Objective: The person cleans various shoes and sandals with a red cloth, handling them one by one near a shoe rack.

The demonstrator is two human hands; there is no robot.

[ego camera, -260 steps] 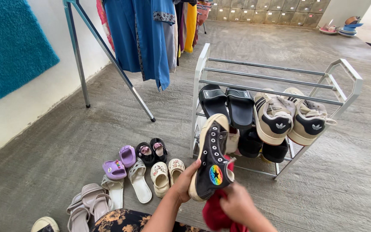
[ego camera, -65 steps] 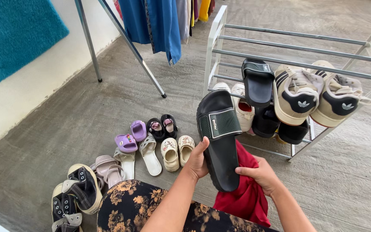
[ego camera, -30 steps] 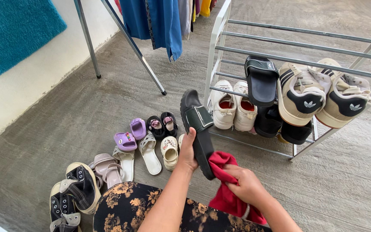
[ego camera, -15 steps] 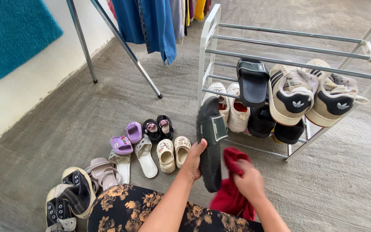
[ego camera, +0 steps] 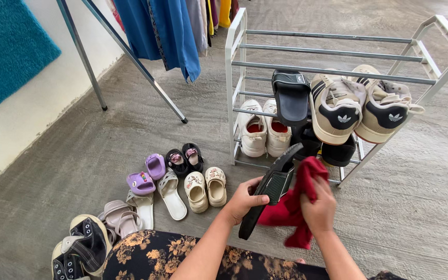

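Left hand: my left hand point(ego camera: 245, 199) is closed around the heel end of a black slide sandal point(ego camera: 270, 187), thumb across the footbed, fingers under the sole.
Sandal: I see it tilted up on edge in front of me, toe pointing toward the shoe rack point(ego camera: 233, 67), strap facing my right hand, held clear of the concrete floor point(ego camera: 79, 150).
Right hand: my right hand point(ego camera: 317, 205) is bunched shut on a red cloth point(ego camera: 296, 205), pressing it against the strap side of the sandal.
Rack: on the middle tier I see the matching black slide point(ego camera: 290, 96) beside a pair of beige sneakers point(ego camera: 361, 103); a pair of white shoes point(ego camera: 263, 129) sits lower, with dark shoes point(ego camera: 333, 153) behind them.
Floor, left of me: small clogs and sandals point(ego camera: 182, 179) in a loose row; black high-top sneakers point(ego camera: 81, 246) near my knee.
Behind: blue garments point(ego camera: 162, 31) hanging on a metal clothes stand point(ego camera: 86, 62), a teal rug point(ego camera: 9, 49) against the wall.
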